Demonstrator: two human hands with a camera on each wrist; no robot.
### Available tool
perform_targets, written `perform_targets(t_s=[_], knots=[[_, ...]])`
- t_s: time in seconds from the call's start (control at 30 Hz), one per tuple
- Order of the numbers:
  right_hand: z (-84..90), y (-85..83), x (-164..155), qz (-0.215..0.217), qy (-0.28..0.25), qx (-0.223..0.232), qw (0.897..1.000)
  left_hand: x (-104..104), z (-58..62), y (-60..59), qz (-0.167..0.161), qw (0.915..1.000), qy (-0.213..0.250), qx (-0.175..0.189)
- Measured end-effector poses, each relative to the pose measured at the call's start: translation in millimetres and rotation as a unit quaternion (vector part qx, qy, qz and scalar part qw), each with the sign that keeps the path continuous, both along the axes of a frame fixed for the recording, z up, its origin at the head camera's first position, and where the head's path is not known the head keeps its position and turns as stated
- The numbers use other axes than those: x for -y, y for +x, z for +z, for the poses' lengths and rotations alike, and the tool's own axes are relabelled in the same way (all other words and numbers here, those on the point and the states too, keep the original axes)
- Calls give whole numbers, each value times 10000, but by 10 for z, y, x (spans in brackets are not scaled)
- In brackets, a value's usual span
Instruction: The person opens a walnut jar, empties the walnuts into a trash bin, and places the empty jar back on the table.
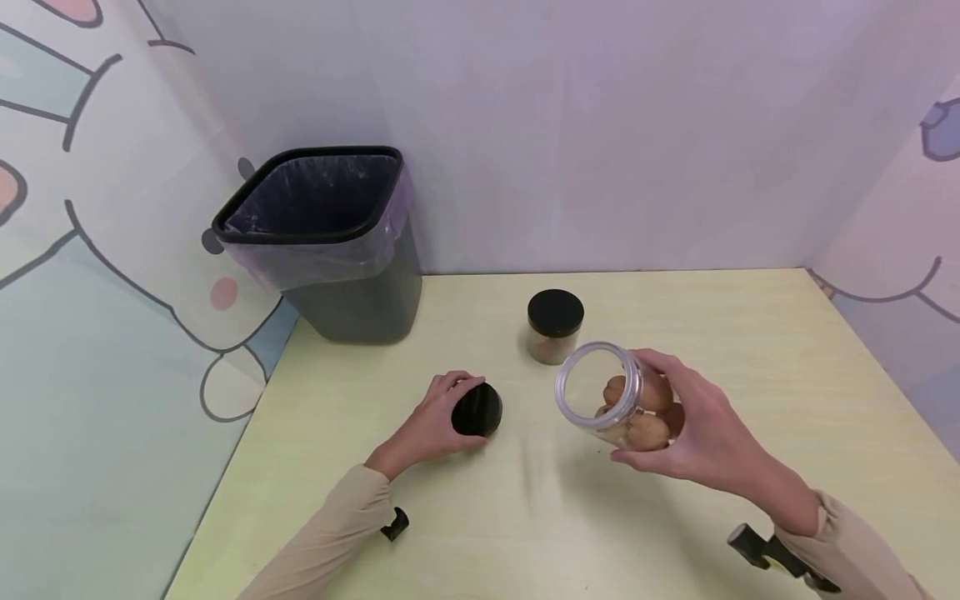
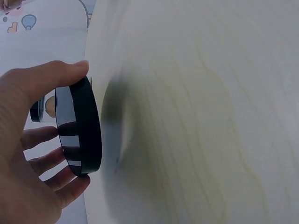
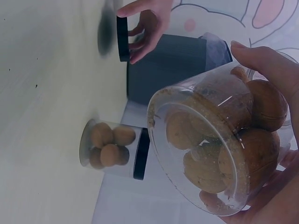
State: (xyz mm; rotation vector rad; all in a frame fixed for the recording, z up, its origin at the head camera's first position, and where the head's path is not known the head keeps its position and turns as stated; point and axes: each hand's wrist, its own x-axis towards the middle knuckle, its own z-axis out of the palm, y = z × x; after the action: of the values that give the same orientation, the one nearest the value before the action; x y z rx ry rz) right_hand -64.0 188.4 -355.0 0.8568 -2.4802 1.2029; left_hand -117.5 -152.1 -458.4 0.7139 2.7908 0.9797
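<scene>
Pale wood-grain counter beneath an uncapped, clear cylindrical jar

Nearest, the right hand grips this jar round its body, above the counter, the mouth tilted; round brown nut-like balls lie inside. The left hand pinches a glossy black disc-shaped lid by its edge, between thumb and fingers. The step in hand appears to be handling the jar with its lid off; the next move seems to call for a steady grip, since nothing covers that tilted mouth.

Farther back, a clear, black-capped jar stands upright. Beyond it, to the left, is a grey tapered bin with a black rim, before a plain lilac-white wall.

Only the right wrist view clearly shows similar brown balls in the capped jar, and the lid held just off the counter.
</scene>
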Motion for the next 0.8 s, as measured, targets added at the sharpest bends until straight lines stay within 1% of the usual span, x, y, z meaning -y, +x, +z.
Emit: perform_targets(t_s=[0.13, 0.4, 0.57, 0.73, 0.8], knots=[[-57, -48, -39, 24, 42, -88, 9999, -5, -40, -18, -61, 9998, -177, -12], [-27, -85, -14, 90, 86, -228, 9997, -16, -105, -35, -122, 9991, -397, 81], [-21, -97, 1, 111, 51, -189, 9997, -25, -106, -29, -160, 9991, -397, 70], [5, -106, 6, 71, 144, -202, 9997, -25, -100, -29, -187, 9989, -422, 42], [14, -113, 2, -17, 282, -336, 9990, -29, -90, -29, -233, 9990, -383, 50]])
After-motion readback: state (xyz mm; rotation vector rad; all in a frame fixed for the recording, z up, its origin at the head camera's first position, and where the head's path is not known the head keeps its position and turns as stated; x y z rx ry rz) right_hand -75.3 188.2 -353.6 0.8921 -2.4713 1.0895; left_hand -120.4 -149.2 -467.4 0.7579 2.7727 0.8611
